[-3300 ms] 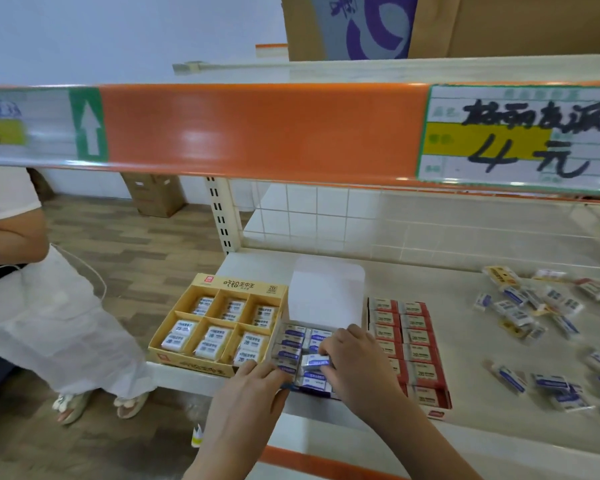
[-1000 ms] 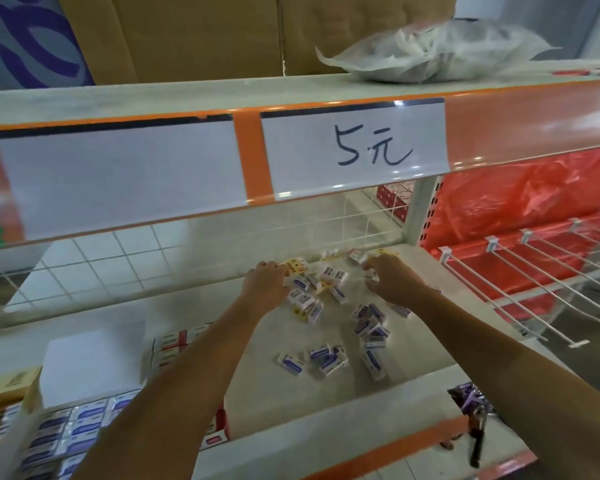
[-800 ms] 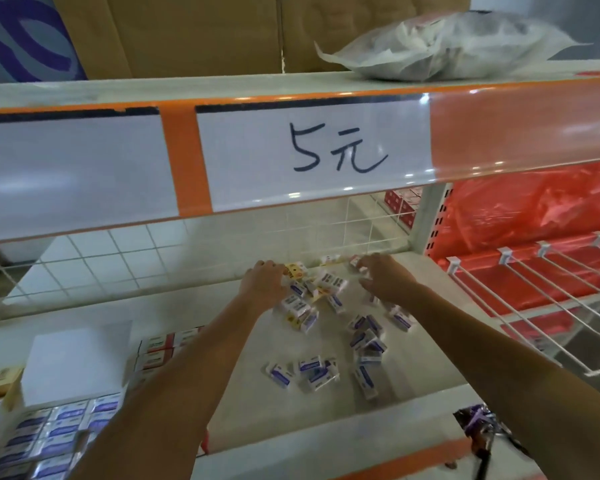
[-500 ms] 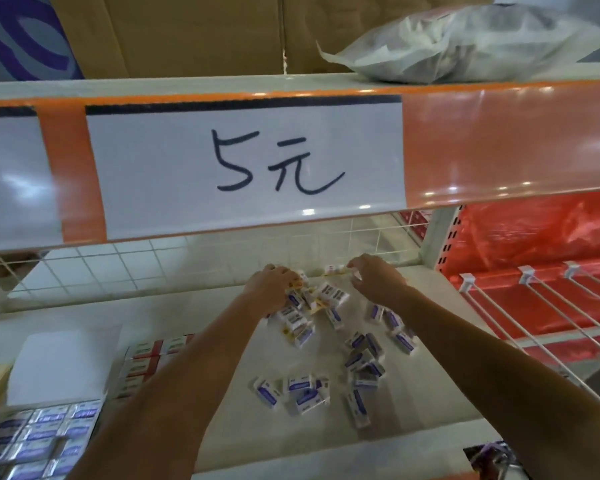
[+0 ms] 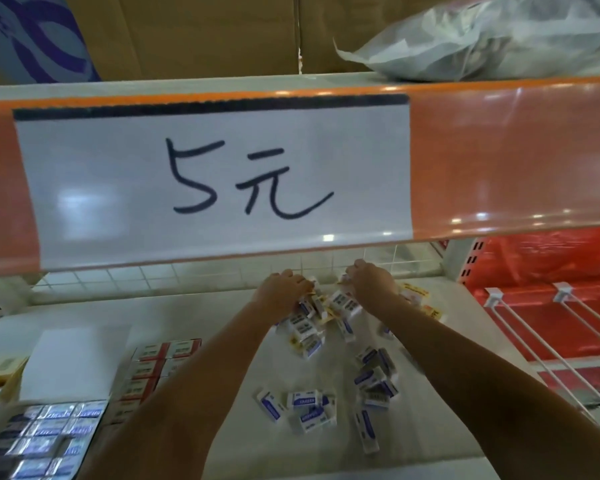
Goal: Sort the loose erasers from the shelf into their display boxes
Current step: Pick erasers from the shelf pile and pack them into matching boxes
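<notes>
We see the orange price rail [image 5: 499, 161] with its "5元" label [image 5: 215, 181] hiding the shelf's [image 5: 194, 317] back edge. There our left hand [image 5: 281, 289] and right hand [image 5: 371, 285] rest curled on loose erasers [image 5: 312, 327]; their grip is hidden. Display boxes [image 5: 45, 441] fill the front-left corner.

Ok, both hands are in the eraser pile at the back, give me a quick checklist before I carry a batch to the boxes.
1. Left hand on the back eraser pile: ok.
2. Right hand on the same pile: ok.
3. Firm hold on erasers: cannot tell, fingers hidden.
4. Blue eraser box open at lower left: ok.
5. Room left in it: cannot tell.
6. Front loose erasers still unsorted: not ok.
</notes>
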